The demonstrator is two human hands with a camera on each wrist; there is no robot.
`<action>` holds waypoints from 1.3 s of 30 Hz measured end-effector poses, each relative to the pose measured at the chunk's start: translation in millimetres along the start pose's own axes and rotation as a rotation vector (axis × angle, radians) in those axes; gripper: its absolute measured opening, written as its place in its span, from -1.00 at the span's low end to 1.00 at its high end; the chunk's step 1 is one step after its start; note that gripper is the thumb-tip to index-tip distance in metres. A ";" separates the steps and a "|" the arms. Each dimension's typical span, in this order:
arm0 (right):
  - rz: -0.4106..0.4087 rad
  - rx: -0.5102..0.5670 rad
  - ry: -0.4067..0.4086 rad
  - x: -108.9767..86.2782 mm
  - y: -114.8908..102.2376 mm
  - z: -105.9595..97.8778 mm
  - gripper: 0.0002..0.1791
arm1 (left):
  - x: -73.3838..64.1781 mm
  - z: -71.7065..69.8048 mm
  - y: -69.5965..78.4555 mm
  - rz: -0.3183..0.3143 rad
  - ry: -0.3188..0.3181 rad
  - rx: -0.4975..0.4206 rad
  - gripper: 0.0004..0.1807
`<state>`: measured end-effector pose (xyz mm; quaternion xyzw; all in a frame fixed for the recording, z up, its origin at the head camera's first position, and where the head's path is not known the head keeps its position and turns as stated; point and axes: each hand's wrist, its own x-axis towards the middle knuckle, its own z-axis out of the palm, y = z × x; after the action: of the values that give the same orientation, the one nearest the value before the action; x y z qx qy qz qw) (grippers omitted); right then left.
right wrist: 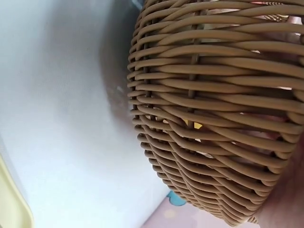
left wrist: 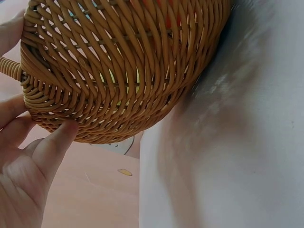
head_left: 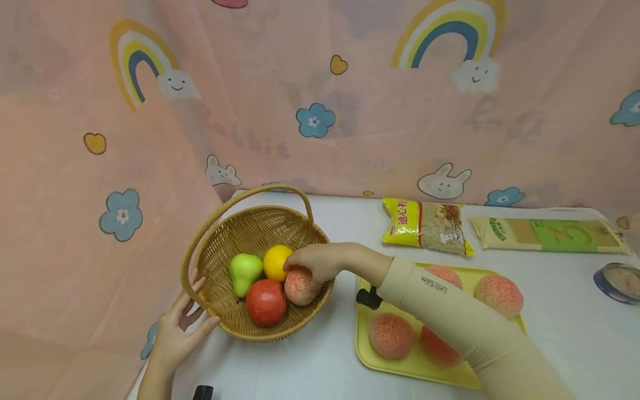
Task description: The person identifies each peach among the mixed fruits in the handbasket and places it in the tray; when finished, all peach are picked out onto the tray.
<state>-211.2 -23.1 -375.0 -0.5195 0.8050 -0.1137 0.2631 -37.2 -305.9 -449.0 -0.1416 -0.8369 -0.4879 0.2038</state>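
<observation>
A wicker basket [head_left: 227, 233] with a tall arched handle stands on the left of the white table. Inside it lie a green pear [head_left: 245, 272], a red apple-like fruit [head_left: 266, 303] and a yellow round fruit [head_left: 276, 262]. My right hand [head_left: 320, 261] reaches over the basket's right rim and holds a speckled pink peach [head_left: 300, 286] beside the red fruit. In the right wrist view the woven wall [right wrist: 213, 95] hides most of that hand. My left hand [left wrist: 28, 166] grips the basket's left rim near the handle's foot, thumb and fingers against the weave.
Right of the basket, a yellow tray [head_left: 367, 347] holds several peaches [head_left: 391, 335], partly under my right forearm. Behind it lie a yellow pasta bag [head_left: 425, 225] and a long green-labelled packet [head_left: 550, 234]. A round tin [head_left: 620, 282] sits at the far right.
</observation>
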 end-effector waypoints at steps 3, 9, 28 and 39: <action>0.001 -0.009 -0.014 0.5 0.6 0.3 -0.32 | 1.1 1.4 0.4 -0.009 0.004 -0.001 -0.14; -0.012 -0.030 -0.036 3.6 3.5 4.2 -0.31 | 2.1 4.1 -0.4 -0.025 0.004 -0.004 -0.14; -0.141 0.086 0.159 -17.9 7.4 -0.1 -0.31 | 3.5 3.6 2.7 -0.061 -0.021 0.006 -0.14; -0.190 0.257 0.304 -51.4 12.8 -9.3 -0.31 | 0.0 0.2 2.1 -0.058 -0.002 0.032 -0.12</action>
<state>-209.7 27.7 -357.4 -0.5319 0.7617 -0.3167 0.1910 -36.4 -304.7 -447.5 -0.1145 -0.8486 -0.4799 0.1911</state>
